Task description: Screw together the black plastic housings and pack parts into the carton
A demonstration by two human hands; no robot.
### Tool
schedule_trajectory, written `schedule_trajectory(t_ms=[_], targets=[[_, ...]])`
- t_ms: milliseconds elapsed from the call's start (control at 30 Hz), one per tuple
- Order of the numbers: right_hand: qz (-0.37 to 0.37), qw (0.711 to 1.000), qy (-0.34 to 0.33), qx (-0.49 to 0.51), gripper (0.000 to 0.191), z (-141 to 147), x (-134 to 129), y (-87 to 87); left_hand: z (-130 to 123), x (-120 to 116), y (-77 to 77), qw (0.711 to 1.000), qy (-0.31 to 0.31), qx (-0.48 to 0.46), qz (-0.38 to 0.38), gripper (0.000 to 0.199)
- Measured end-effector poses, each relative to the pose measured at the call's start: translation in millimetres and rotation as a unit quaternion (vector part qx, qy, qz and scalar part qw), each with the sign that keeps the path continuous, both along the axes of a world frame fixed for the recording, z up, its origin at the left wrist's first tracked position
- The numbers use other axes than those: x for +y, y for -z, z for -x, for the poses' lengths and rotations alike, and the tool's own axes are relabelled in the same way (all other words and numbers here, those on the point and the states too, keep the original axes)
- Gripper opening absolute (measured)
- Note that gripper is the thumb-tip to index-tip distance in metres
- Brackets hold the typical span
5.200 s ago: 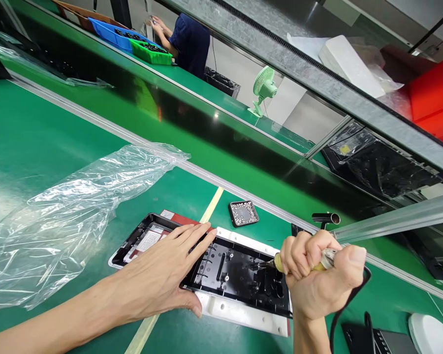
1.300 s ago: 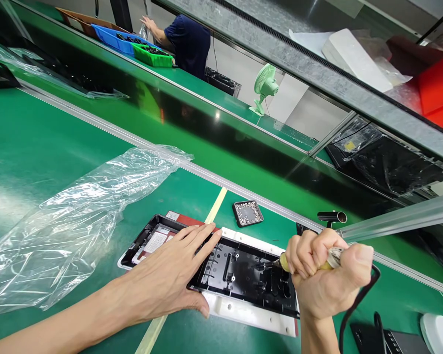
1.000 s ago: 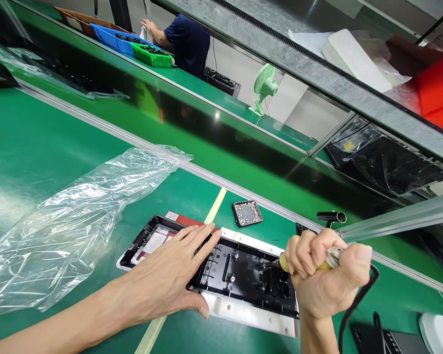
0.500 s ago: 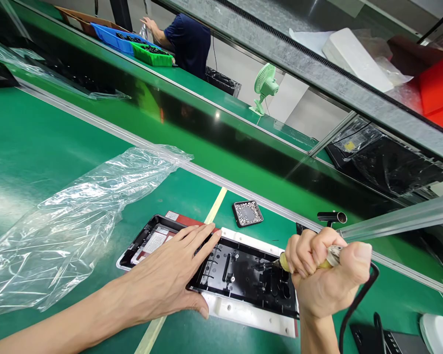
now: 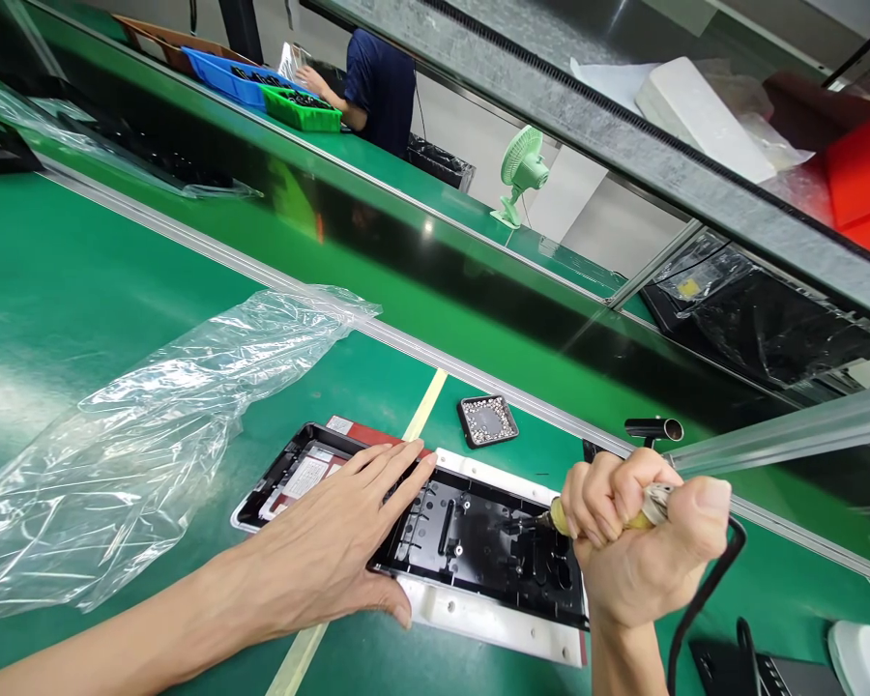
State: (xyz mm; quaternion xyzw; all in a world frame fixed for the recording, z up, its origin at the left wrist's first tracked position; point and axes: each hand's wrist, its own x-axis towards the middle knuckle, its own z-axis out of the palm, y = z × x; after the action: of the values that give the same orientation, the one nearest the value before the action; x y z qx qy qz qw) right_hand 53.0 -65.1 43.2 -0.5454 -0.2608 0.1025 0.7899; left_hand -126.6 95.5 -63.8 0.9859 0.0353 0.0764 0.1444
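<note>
A black plastic housing (image 5: 478, 532) lies tilted across the green bench, its ribbed inside facing up. My left hand (image 5: 348, 527) rests flat across it, fingers stretched to the far edge and thumb at the near edge. My right hand (image 5: 623, 536) is wrapped round the yellow handle of a corded soldering iron (image 5: 560, 515), its thin tip pointing left into the housing. What the tip touches is too small to tell. White bars (image 5: 478, 619) flank the housing's long sides. Beyond it stands a small black tray (image 5: 488, 421) with many tiny silvery metal pieces.
Clear plastic bag (image 5: 166, 435) lies at left. A tubular metal holder (image 5: 652, 429) stands beyond my right hand, near a slanted metal post (image 5: 790, 430). A black cord (image 5: 703, 599) hangs at right. Across the divider, a person (image 5: 381, 92) works beside blue (image 5: 224, 77) and green bins (image 5: 301, 111).
Both my hands and the soldering iron stay almost where they were. Across the divider, the person's hand has moved down towards the green bin.
</note>
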Motion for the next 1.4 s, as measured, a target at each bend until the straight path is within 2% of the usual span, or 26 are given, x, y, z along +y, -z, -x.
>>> schedule_trajectory(t_ms=[300,867,1400], targets=[[0.005,1.0,0.009,0.0,0.057,1.1,-0.2,-0.5,-1.1,-0.1,0.3,1.0,0.003,-0.025,0.016,0.131],[-0.003,1.0,0.007,-0.001,0.058,-0.4,0.5,0.2,-1.0,-0.3,0.9,1.0,0.001,-0.016,0.014,0.13],[-0.002,1.0,-0.024,-0.004,0.056,-4.2,-3.0,1.6,-2.0,-0.2,-0.6,1.0,0.004,-0.007,0.006,0.133]])
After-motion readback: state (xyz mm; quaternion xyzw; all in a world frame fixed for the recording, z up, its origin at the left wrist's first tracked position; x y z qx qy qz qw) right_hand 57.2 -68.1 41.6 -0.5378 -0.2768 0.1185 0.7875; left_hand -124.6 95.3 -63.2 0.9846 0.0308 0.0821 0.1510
